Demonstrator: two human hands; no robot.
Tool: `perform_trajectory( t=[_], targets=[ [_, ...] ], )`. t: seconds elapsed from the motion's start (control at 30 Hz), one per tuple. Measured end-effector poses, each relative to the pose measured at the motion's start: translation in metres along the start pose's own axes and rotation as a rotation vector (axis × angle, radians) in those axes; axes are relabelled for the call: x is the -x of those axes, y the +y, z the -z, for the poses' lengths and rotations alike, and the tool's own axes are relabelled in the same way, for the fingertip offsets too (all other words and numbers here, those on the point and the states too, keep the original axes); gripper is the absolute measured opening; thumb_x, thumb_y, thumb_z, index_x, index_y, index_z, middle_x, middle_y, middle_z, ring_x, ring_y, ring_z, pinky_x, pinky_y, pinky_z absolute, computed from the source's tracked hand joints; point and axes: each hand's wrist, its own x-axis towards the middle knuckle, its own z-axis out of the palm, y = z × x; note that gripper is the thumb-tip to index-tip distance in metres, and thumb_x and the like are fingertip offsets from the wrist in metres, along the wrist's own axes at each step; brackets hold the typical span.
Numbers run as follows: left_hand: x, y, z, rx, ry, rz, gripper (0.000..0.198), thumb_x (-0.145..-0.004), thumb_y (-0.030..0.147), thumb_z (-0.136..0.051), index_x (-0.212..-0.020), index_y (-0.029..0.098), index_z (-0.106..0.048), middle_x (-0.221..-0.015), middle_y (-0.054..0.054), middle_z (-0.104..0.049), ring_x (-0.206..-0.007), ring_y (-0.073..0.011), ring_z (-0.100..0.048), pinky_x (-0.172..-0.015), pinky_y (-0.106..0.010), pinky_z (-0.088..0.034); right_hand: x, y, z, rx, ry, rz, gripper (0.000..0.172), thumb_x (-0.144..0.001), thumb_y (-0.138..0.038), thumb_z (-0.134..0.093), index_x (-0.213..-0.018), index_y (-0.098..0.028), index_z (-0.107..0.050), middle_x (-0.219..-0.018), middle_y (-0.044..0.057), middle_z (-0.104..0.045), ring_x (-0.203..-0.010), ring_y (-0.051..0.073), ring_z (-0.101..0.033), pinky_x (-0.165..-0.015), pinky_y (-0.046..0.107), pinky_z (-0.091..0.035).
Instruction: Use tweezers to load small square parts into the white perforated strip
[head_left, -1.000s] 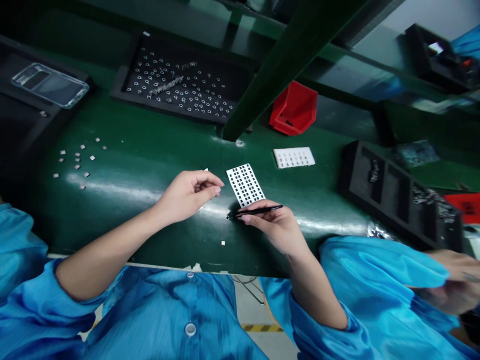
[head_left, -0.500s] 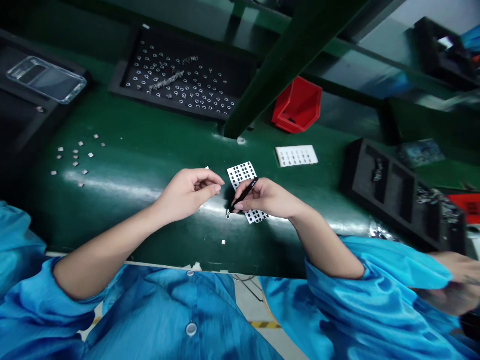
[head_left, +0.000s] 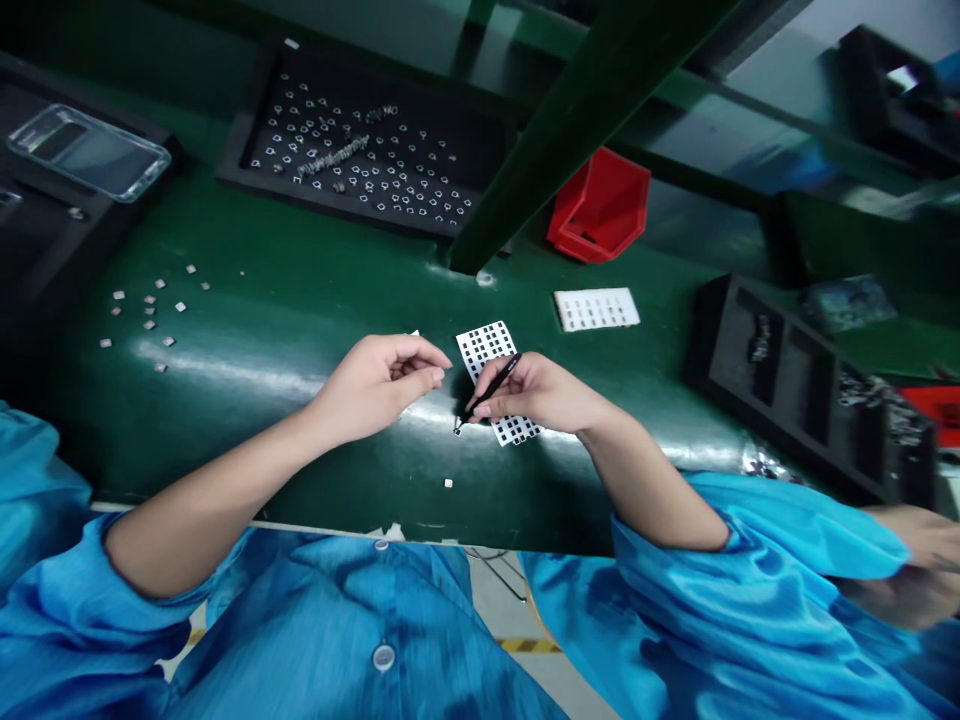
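My right hand (head_left: 536, 392) grips black tweezers (head_left: 491, 388), whose tips touch a tiny square part (head_left: 456, 431) on the green bench (head_left: 300, 330). The hand rests over a white sheet (head_left: 487, 345) printed with a grid of small black squares. My left hand (head_left: 382, 380) lies just left of it, fingers curled with thumb against forefinger; a white scrap shows behind it, and what it pinches is hidden. Another tiny square part (head_left: 448, 483) sits nearer the bench's front edge.
A black tray (head_left: 360, 165) of several small parts stands at the back. Loose parts (head_left: 146, 310) lie at the left, near a clear case (head_left: 86, 152). A red bin (head_left: 600, 205), a second white sheet (head_left: 596, 308) and a black compartment tray (head_left: 802, 375) are right. Another person's hand (head_left: 919, 565) shows far right.
My right hand turned over and moved up onto the grid sheet, bringing the tweezers from lying level to pointing down at the tiny part. The left hand has stayed put.
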Motion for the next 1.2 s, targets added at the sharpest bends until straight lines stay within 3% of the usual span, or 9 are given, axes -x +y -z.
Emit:
perform_trajectory(
  t=[0.4, 0.6, 0.77, 0.9, 1.2],
  targets=[
    [0.002, 0.001, 0.000, -0.082, -0.022, -0.045, 0.014, -0.090, 0.027, -0.079, -0.098, 0.016, -0.082, -0.089, -0.005, -0.079, -0.078, -0.0150, -0.070, -0.070, -0.027, -0.054, 0.007, 0.000, 0.002, -0.108, 0.014, 0.087, 0.035, -0.073, -0.032, -0.107, -0.088, -0.018, -0.079, -0.089, 0.009, -0.088, -0.079, 0.023, -0.088, -0.068, 0.025, -0.071],
    [0.007, 0.003, -0.005, -0.109, -0.095, -0.096, 0.022, -0.085, 0.025, -0.085, -0.106, 0.017, -0.083, -0.098, -0.006, -0.081, -0.082, -0.0167, -0.073, -0.074, -0.030, -0.058, 0.015, -0.016, -0.041, -0.353, 0.371, 0.421, 0.038, -0.074, -0.035, -0.108, -0.090, -0.025, -0.075, -0.089, 0.000, -0.087, -0.077, 0.020, -0.087, -0.065, 0.024, -0.070],
    [0.007, 0.003, -0.006, -0.011, 0.009, -0.182, 0.021, -0.085, 0.033, -0.089, -0.099, 0.017, -0.083, -0.100, -0.008, -0.080, -0.081, -0.0165, -0.072, -0.074, -0.031, -0.057, 0.000, -0.024, -0.073, -0.483, 0.472, 0.598, 0.035, -0.073, -0.033, -0.108, -0.088, -0.027, -0.077, -0.088, -0.003, -0.088, -0.075, 0.015, -0.087, -0.065, 0.017, -0.068],
    [0.006, 0.004, -0.001, -0.024, 0.100, -0.241, 0.015, -0.095, 0.033, -0.081, -0.092, 0.019, -0.084, -0.093, -0.006, -0.078, -0.084, -0.0164, -0.070, -0.076, -0.030, -0.053, -0.008, -0.025, -0.079, -0.451, 0.526, 0.605, 0.036, -0.074, -0.036, -0.107, -0.088, -0.028, -0.075, -0.089, -0.002, -0.087, -0.078, 0.019, -0.087, -0.064, 0.023, -0.069],
    [0.006, 0.005, 0.003, -0.088, 0.130, -0.226, 0.017, -0.098, 0.035, -0.079, -0.100, 0.019, -0.083, -0.096, -0.006, -0.080, -0.084, -0.0166, -0.071, -0.075, -0.029, -0.055, 0.003, -0.025, -0.072, -0.328, 0.615, 0.603, 0.038, -0.076, -0.036, -0.104, -0.090, -0.028, -0.070, -0.089, 0.000, -0.087, -0.077, 0.023, -0.086, -0.069, 0.035, -0.072]
  ],
)
